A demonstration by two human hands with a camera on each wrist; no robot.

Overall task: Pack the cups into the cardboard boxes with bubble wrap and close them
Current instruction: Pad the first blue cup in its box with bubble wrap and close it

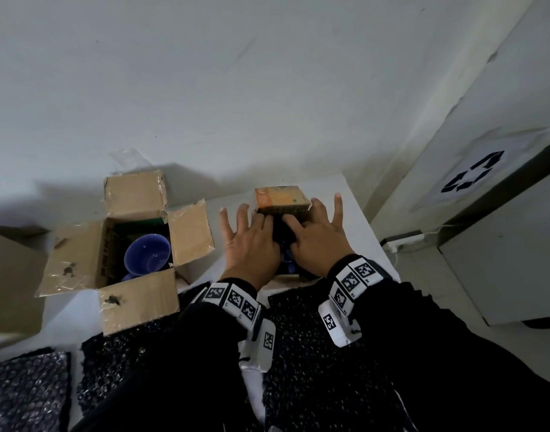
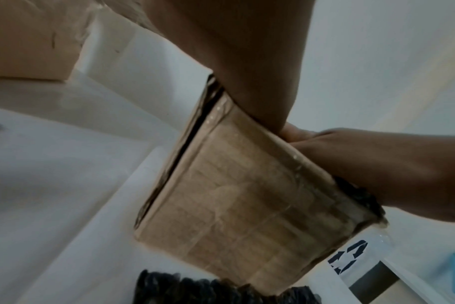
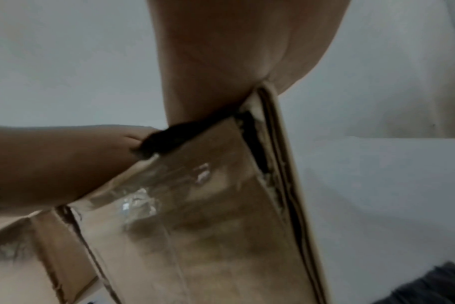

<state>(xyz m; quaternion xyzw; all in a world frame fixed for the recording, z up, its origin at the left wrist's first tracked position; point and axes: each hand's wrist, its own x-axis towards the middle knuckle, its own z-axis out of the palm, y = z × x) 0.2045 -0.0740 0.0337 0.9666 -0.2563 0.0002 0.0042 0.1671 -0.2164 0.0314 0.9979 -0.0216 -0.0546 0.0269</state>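
A small cardboard box [image 1: 280, 198] [image 2: 242, 205] [image 3: 195, 226] with an orange printed back flap stands at the table's far right. Both hands lie over its open top. My left hand [image 1: 252, 241] [image 2: 234, 51] and right hand [image 1: 317, 241] [image 3: 234, 51] press dark bubble wrap [image 1: 277, 227] [image 3: 164, 139] down into it, with the outer fingers spread straight. A bit of a blue cup [image 1: 288, 264] shows between the wrists. To the left stands a larger open box [image 1: 80, 269] with a blue cup [image 1: 147, 254] inside and no wrap over it.
Dark bubble wrap sheets [image 1: 314, 353] lie along the table's near edge under my forearms, and another sheet [image 1: 27, 388] lies at the near left. A big cardboard box [image 1: 8, 275] stands at the left edge. A cabinet with a recycling sign [image 1: 473, 179] stands beyond the table's right edge.
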